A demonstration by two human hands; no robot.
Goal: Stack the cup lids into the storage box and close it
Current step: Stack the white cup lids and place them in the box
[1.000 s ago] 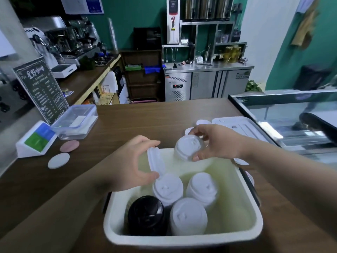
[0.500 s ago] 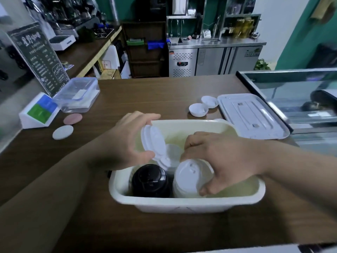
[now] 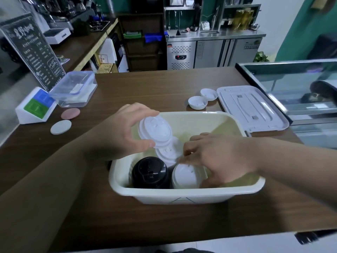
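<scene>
A cream storage box [image 3: 182, 195] sits on the wooden counter in front of me. Inside stand a stack of black lids [image 3: 149, 173] at the near left, a white stack [image 3: 186, 177] beside it, and another white stack [image 3: 166, 152] behind. My left hand [image 3: 124, 136] holds a white cup lid [image 3: 155, 131] tilted over the box's left side. My right hand [image 3: 220, 156] reaches into the box, fingers on the near white stack. The box's white cover [image 3: 251, 108] lies flat to the right. Two loose white lids [image 3: 197, 102] [image 3: 209, 94] rest beyond the box.
A clear plastic container [image 3: 74, 89], a menu sign [image 3: 32, 50], a blue-green card stand [image 3: 34, 108] and two round coasters [image 3: 61, 126] sit at the left. A glass display case [image 3: 295, 88] borders the counter on the right. The counter's near edge runs just below the box.
My right hand carried a white lid stack from above the box's far side down into the near right. My left hand kept its lid, lifting it slightly. My view tilted downward.
</scene>
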